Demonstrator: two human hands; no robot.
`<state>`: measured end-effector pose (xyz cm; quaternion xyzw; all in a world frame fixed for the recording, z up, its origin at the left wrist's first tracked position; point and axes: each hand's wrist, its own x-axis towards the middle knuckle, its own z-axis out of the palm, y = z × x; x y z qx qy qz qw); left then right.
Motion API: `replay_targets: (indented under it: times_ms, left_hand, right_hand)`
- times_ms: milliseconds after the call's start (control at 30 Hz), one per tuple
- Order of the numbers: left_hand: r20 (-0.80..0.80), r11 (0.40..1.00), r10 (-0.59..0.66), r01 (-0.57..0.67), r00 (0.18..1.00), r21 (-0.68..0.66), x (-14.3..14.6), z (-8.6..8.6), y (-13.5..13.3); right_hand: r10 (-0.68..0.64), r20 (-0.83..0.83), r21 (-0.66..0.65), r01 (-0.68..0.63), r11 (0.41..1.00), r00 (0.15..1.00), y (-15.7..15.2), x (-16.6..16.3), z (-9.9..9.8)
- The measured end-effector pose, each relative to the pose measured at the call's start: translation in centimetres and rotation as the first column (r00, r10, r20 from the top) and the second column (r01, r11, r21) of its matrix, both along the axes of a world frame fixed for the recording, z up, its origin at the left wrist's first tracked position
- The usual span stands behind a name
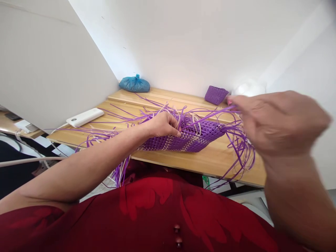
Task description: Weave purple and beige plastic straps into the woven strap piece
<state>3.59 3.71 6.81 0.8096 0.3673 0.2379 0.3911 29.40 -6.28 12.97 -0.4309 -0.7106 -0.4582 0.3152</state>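
Observation:
A half-woven purple and cream basket (191, 136) lies on the wooden table (210, 159), with many loose purple strips (238, 147) fanning out of it. My left hand (162, 124) is closed on the basket's upper left rim, fingers curled among the strips. My right hand (273, 120) is raised to the right of the basket, close to the camera and blurred. Its fingertips pinch a purple strip (210, 113) that runs from the weave up to them.
A small finished purple woven piece (215, 94) and a knotted blue plastic bag (134, 84) lie at the back by the white wall. A white power bank (84, 117) with a cable sits at the table's left. A red garment fills the foreground.

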Motion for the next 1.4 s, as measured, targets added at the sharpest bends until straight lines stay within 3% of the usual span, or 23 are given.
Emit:
replay_targets:
  times_ms: [67, 200, 333, 467, 567, 667, 733, 833, 900, 1000, 1200, 1400]
  left_hand:
    - [0.022, 1.0, 0.023, -0.023, 0.999, 0.001, -0.1, -0.1, 0.1]
    - [0.026, 1.0, 0.021, -0.021, 0.999, 0.0, -0.1, -0.4, 0.2]
    - [0.014, 1.0, -0.009, 0.009, 1.0, 0.009, 0.0, -0.4, 0.3]
    - [-0.019, 0.999, -0.023, 0.024, 1.0, 0.038, 0.2, -0.2, 0.4]
    - [-0.045, 0.998, -0.011, 0.014, 0.999, 0.068, 0.2, -0.2, 0.5]
    - [-0.06, 0.995, 0.016, -0.01, 0.998, 0.102, 0.1, -0.2, 0.5]
    - [-0.063, 0.993, 0.033, -0.026, 0.997, 0.116, 0.1, -0.2, 0.4]
    - [-0.054, 0.993, 0.052, -0.046, 0.997, 0.11, 0.0, -0.3, 0.4]
    - [-0.064, 0.993, 0.067, -0.061, 0.996, 0.104, 0.1, -0.3, 0.4]
    - [-0.105, 0.99, 0.109, -0.098, 0.988, 0.104, 0.2, -0.2, 0.2]
    - [-0.166, 0.982, 0.098, -0.068, 0.981, 0.173, 0.2, 0.2, 0.1]
    - [-0.253, 0.936, 0.179, -0.085, 0.951, 0.341, 0.1, -0.3, -0.3]
  right_hand:
    - [-0.149, 0.015, -0.09, 0.149, 0.985, 0.989, -1.6, 2.0, 0.5]
    - [-0.064, 0.067, -0.428, 0.086, 0.9, 0.996, -2.9, 2.3, -2.0]
    - [0.016, -0.144, -0.386, -0.072, 0.92, 0.989, 0.0, -1.8, -5.9]
    - [0.192, -0.242, -0.362, -0.272, 0.891, 0.951, 4.3, -4.9, -7.7]
    - [0.197, -0.232, -0.38, -0.275, 0.883, 0.953, 5.8, -5.3, -7.7]
    - [0.17, -0.244, -0.441, -0.265, 0.858, 0.955, 5.3, -5.6, -7.1]
    - [0.114, -0.344, -0.53, -0.293, 0.796, 0.932, 4.6, -6.0, -6.8]
    - [0.007, -0.571, -0.601, -0.423, 0.678, 0.821, 4.0, -6.7, -7.2]
    - [-0.011, -0.654, -0.543, -0.46, 0.703, 0.756, 4.1, -7.0, -7.9]
    - [0.003, -0.661, -0.472, -0.418, 0.776, 0.751, 4.5, -7.4, -8.7]
    - [-0.061, -0.754, -0.52, -0.538, 0.664, 0.653, 5.2, -7.6, -8.7]
    - [-0.025, -0.788, -0.488, -0.598, 0.636, 0.616, 5.9, -8.2, -9.2]
